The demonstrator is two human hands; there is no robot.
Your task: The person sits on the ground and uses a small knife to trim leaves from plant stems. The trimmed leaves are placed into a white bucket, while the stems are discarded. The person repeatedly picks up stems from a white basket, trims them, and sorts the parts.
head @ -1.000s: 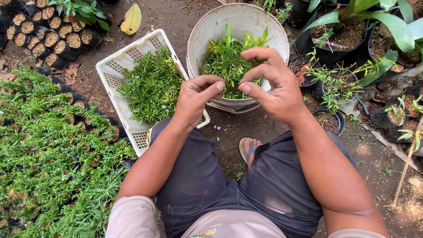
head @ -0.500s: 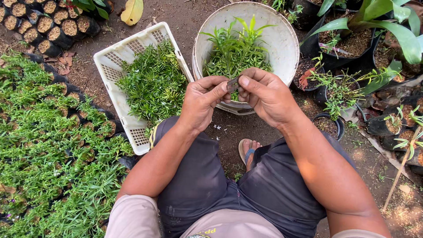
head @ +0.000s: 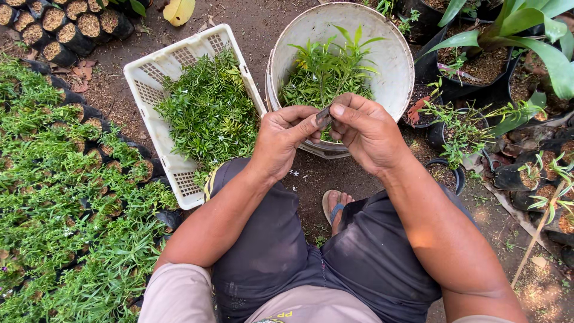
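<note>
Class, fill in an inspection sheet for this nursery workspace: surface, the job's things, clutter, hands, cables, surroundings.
Surface: bare brown soil ground, littered with dry bits.
Job's things: small dark flat piece pinched between both hands; round white plastic bucket of green cuttings; white slotted plastic crate of leafy sprigs.
Clutter: yellow fallen leaf.
Hands: left hand and right hand meet over the bucket's near rim, fingertips closed on the piece.
Cables: nothing seen.
Surroundings: rows of black seedling bags on the left; black potted plants on the right.
</note>
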